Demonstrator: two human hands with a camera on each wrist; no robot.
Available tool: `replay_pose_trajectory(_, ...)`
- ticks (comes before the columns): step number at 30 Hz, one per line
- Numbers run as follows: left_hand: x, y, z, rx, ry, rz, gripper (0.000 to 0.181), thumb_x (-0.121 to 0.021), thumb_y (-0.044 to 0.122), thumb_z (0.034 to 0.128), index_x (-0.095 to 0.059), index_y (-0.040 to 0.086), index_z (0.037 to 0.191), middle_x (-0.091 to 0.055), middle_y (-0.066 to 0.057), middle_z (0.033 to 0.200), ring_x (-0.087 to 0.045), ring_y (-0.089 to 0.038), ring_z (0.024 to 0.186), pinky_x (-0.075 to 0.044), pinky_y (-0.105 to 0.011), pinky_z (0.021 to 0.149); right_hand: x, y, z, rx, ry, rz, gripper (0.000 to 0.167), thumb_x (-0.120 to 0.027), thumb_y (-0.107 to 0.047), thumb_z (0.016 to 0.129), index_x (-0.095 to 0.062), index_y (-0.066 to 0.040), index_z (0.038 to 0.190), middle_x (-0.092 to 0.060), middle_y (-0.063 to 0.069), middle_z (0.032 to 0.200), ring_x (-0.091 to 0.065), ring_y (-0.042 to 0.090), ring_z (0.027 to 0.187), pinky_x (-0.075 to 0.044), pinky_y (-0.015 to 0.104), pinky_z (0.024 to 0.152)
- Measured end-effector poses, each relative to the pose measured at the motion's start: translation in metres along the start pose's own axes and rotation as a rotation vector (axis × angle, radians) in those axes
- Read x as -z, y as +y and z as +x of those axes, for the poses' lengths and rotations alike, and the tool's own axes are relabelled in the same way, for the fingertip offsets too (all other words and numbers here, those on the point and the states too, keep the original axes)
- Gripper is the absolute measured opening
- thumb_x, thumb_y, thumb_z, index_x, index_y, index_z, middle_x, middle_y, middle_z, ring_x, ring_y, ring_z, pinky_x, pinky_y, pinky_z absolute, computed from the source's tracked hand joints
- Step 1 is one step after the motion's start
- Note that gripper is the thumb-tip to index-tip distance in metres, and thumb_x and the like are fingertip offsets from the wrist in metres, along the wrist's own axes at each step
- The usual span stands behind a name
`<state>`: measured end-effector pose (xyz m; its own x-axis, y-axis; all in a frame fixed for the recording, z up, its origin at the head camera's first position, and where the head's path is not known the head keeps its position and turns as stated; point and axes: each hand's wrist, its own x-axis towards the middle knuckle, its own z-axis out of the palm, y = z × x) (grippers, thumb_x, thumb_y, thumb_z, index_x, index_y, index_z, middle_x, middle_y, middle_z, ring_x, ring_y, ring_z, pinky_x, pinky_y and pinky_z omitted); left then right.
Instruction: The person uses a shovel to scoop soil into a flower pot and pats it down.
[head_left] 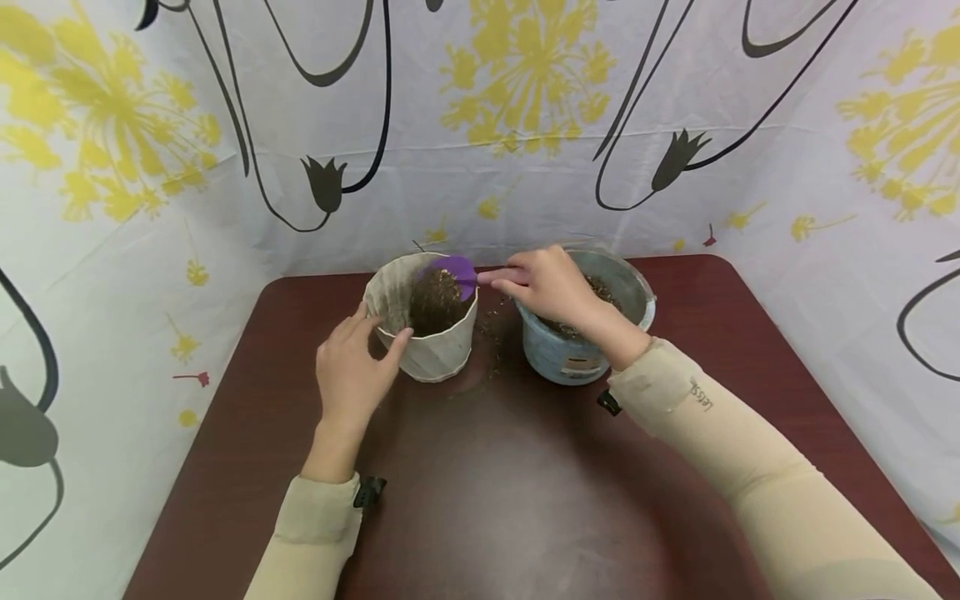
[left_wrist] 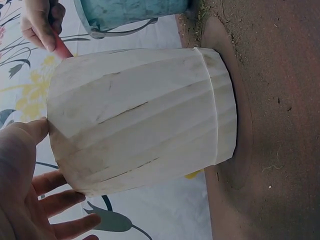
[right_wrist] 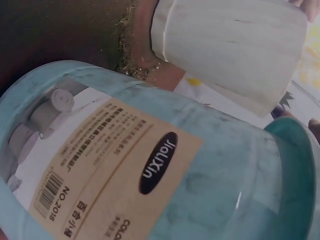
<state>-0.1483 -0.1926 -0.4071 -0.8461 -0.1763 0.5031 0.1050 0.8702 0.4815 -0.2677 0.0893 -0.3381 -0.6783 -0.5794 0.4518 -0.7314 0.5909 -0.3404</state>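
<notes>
A white ridged flower pot (head_left: 437, 358) stands upright on the table with dark soil (head_left: 437, 302) inside. Over its right rim lies the purple blade of a small trowel (head_left: 459, 273), partly covered by soil. My right hand (head_left: 558, 283) grips the trowel's pinkish handle (head_left: 498, 276) above the blue bucket. Spread fingers of my left hand (head_left: 352, 367) touch the pot's near left rim; in the left wrist view, the thumb and fingertips rest against the rim of the pot (left_wrist: 135, 120). The blue bucket (head_left: 551, 346), right of the pot, also holds soil, partly hidden by my right hand and forearm.
Soil crumbs (head_left: 491, 329) lie scattered on the dark red table (head_left: 480, 475) between the two containers. A patterned white cloth (head_left: 420, 125) hangs behind and beside the table. The bucket bears a paper label (right_wrist: 125, 165) and has a handle (left_wrist: 122, 32).
</notes>
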Motion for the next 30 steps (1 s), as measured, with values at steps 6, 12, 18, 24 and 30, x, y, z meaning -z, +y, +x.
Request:
replay_pose_trajectory(6, -0.001, 0.001, 0.000, 0.001, 0.008, -0.005, 0.057, -0.071, 0.054, 0.0904, -0.074, 0.004, 0.117, -0.058, -0.015, 0.142, -0.059, -0.037, 0.124, -0.044, -0.063, 0.098, -0.007, -0.004, -0.006, 0.138, 0.077, -0.144, 0.020, -0.077, -0.025, 0.093, -0.069, -0.008, 0.085, -0.063, 0.004, 0.069, -0.059, 0.024, 0.058, -0.049, 0.041, 0.054)
replay_pose_trajectory(12, -0.002, 0.003, 0.001, -0.010, 0.011, 0.017, 0.058, -0.070, 0.054, 0.0907, -0.073, 0.003, 0.118, -0.059, -0.016, 0.141, -0.054, -0.040, 0.129, -0.042, -0.065, 0.099, -0.010, -0.005, -0.012, 0.213, 0.157, -0.267, 0.020, -0.077, -0.024, 0.092, -0.066, -0.007, 0.088, -0.056, 0.006, 0.070, -0.058, 0.027, 0.056, -0.048, 0.042, 0.049)
replay_pose_trajectory(18, -0.008, 0.012, 0.007, -0.086, 0.033, 0.011, 0.056, -0.069, 0.051, 0.0916, -0.069, 0.001, 0.118, -0.060, -0.021, 0.137, -0.046, -0.043, 0.135, -0.034, -0.065, 0.106, 0.007, 0.001, -0.017, 0.071, 0.210, -0.123, 0.022, -0.077, -0.025, 0.091, -0.075, -0.004, 0.089, -0.073, 0.009, 0.075, -0.065, 0.031, 0.060, -0.051, 0.046, 0.057)
replay_pose_trajectory(24, -0.020, 0.033, 0.014, -0.138, 0.039, -0.057, 0.049, -0.071, 0.045, 0.0922, -0.070, 0.002, 0.116, -0.063, -0.019, 0.131, -0.050, -0.037, 0.131, -0.031, -0.060, 0.110, 0.034, 0.020, -0.032, 0.001, 0.267, -0.045, 0.020, -0.078, -0.027, 0.090, -0.082, -0.009, 0.097, -0.077, 0.005, 0.081, -0.069, 0.024, 0.062, -0.053, 0.040, 0.061)
replay_pose_trajectory(30, -0.030, 0.051, 0.020, -0.185, 0.041, -0.072, 0.044, -0.071, 0.043, 0.0914, -0.071, 0.004, 0.113, -0.066, -0.016, 0.126, -0.053, -0.037, 0.128, -0.030, -0.061, 0.112, 0.059, 0.043, -0.058, -0.169, 0.269, -0.042, 0.023, -0.080, -0.030, 0.089, -0.083, -0.008, 0.089, -0.077, 0.006, 0.081, -0.073, 0.027, 0.071, -0.055, 0.044, 0.069)
